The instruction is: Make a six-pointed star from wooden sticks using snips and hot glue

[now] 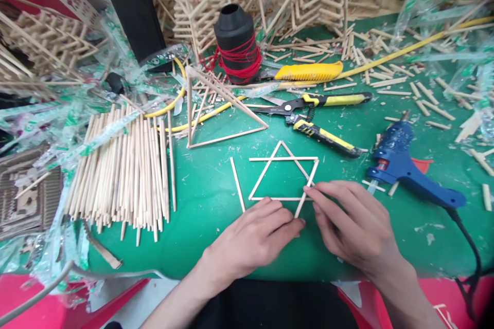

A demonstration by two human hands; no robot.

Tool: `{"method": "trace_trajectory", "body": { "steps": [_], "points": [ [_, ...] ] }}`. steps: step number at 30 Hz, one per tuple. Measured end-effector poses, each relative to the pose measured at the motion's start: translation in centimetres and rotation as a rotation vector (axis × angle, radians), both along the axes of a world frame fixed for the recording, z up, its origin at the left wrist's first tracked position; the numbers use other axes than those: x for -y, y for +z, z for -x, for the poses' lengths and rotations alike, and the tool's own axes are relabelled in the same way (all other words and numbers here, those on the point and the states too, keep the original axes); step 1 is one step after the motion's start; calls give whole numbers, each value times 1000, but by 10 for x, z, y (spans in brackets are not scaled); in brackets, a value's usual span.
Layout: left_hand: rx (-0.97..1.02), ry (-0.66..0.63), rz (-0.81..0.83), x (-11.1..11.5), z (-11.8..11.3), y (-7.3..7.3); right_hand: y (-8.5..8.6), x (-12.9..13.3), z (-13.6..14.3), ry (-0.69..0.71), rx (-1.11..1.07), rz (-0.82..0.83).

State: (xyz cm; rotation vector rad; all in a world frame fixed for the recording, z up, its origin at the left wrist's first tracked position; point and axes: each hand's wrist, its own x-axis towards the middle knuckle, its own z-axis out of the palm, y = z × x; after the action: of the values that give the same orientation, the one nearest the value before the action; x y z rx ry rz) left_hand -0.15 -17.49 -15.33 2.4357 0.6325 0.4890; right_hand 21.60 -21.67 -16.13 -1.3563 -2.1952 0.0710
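Thin wooden sticks lie in a star-like outline [283,158] on the green table [200,247]. At its lower right, my right hand [353,223] pinches a slanted stick [312,177] near its middle, where it crosses the others. My left hand [257,239] rests at the outline's bottom edge, fingers curled together by the lower end of that stick; whatever they grip is hidden. One loose stick [237,184] stands apart to the left, its lower end beside my left hand. Behind it is a joined stick frame [227,139] with triangular sides.
A stick pile [123,169] lies left. A blue glue gun [415,169] with a black cord is at right. Behind are yellow-black cutters [287,108], a yellow knife [309,71], and a black cone with red thread [237,43]. Stick scraps, plastic wrap and stacked lattices fill the back.
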Motion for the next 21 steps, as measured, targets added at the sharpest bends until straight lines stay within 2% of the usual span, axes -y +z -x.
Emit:
{"method": "trace_trajectory", "body": {
  "steps": [10, 16, 21],
  "points": [
    [-9, 19, 0, 1, -3, -2, -3, 1, -1, 1, -25, 5],
    [27, 111, 166, 3, -4, 0, -3, 4, -5, -44, -40, -10],
    [67, 85, 1, 3, -4, -2, -4, 5, -8, -55, -68, 2]
  ]
}}
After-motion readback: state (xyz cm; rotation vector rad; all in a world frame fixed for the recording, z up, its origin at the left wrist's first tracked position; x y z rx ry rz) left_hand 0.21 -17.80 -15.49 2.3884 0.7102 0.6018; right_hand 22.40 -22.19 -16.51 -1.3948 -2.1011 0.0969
